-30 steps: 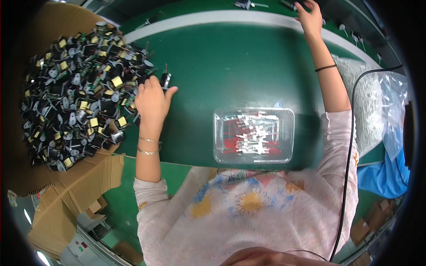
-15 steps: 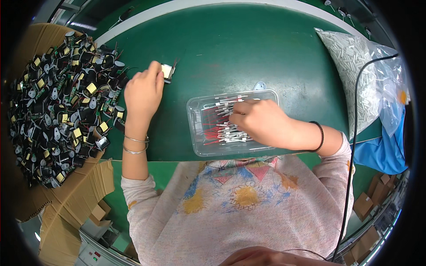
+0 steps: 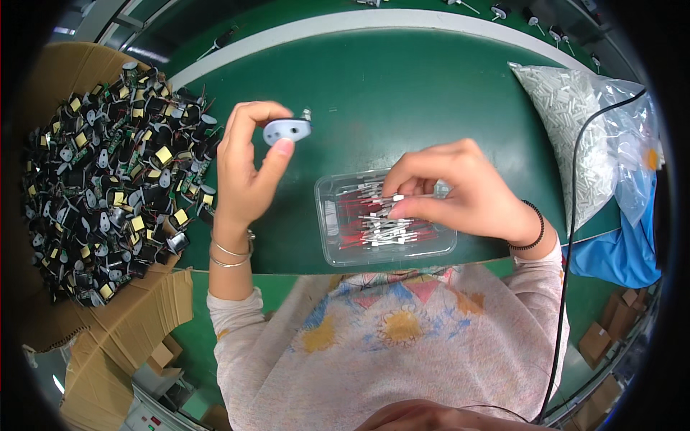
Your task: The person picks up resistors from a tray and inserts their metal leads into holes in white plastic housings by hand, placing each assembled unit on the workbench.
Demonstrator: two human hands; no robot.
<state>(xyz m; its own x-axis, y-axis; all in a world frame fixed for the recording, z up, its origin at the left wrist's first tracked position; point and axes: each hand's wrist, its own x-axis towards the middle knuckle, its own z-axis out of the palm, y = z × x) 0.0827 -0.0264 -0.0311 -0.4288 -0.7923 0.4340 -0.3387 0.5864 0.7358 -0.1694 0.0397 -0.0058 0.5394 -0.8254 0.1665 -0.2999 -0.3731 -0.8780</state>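
My left hand (image 3: 243,169) grips a small motor (image 3: 287,131) between thumb and fingers, above the table left of centre. Its grey oval end plate with holes faces me, and a small part sticks up behind it. Over a clear plastic box (image 3: 325,241), my right hand (image 3: 463,188) has thumb and forefinger pinched on a thin wire lead with a white end (image 3: 397,197). Many similar red and dark leads with white ends (image 3: 388,233) lie inside the box. Part of the box's right side is hidden by that hand.
A cardboard box (image 3: 129,337) heaped with motors (image 3: 108,187) stands at the left. On the right lies a clear bag of small white tubes (image 3: 568,136), with a black cable (image 3: 575,165) hanging before it. A blue cloth (image 3: 618,255) hangs at the table's right edge.
My left hand has turned the motor, so its grey end plate shows instead of the pale yellow pad. My right hand has drawn back slightly rightward, with a lead now visible in its pinch.
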